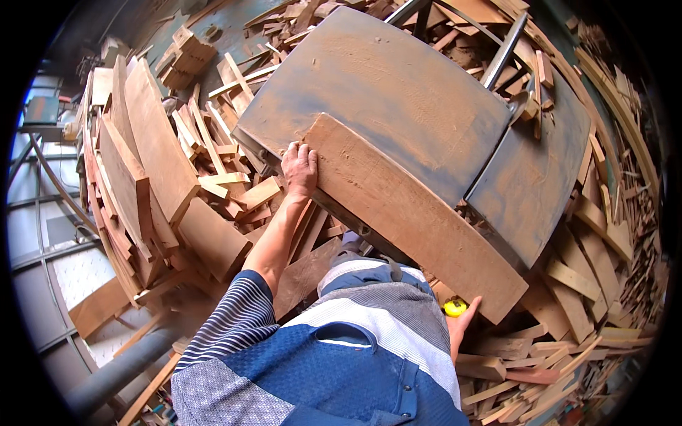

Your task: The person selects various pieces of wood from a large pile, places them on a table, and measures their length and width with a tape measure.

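Note:
A long, thick wooden board [405,213] lies slantwise along the near edge of a metal machine table [398,92] dusted with sawdust. At the board's left end, my left hand [300,169] is closed on it, fingers curled over the edge. My right hand [462,326] grips the near right end from below, its thumb against the edge; the other fingers are mostly hidden. Between that hand and my shirt shows a small round yellow thing [455,307], whose kind I cannot make out. A narrow slot crosses the table to the right of the board.
Curved planks [153,135] stand stacked on the left. Loose offcuts [234,192] crowd the floor beside the table, and more scrap wood [582,277] is heaped on the right. Metal bars [504,50] rise at the table's far side. A grey pipe [124,373] runs at lower left.

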A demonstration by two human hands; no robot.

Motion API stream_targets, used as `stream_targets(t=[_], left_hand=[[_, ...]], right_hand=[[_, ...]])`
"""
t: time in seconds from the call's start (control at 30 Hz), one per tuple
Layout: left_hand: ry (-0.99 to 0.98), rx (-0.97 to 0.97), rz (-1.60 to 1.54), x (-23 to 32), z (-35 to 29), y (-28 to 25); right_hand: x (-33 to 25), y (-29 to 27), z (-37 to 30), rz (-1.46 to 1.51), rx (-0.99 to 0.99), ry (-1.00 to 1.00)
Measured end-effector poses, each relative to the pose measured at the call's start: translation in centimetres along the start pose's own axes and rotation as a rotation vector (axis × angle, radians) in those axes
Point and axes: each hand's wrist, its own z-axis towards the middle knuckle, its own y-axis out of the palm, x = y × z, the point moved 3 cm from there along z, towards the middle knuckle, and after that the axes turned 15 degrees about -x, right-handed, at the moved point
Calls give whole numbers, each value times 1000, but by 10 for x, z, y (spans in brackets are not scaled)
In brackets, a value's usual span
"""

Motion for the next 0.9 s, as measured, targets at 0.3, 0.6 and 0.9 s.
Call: stream_targets(t=[0.3, 0.6, 0.9], left_hand=[[49, 203, -213, 17, 20, -8], [546, -163, -329, 72, -29, -8], [688, -399, -328, 60, -47, 25]], right_hand=[[-21, 45, -5, -179, 131, 96], [-19, 80, -11, -293, 210, 384], [-3, 180, -5, -437, 393, 558]])
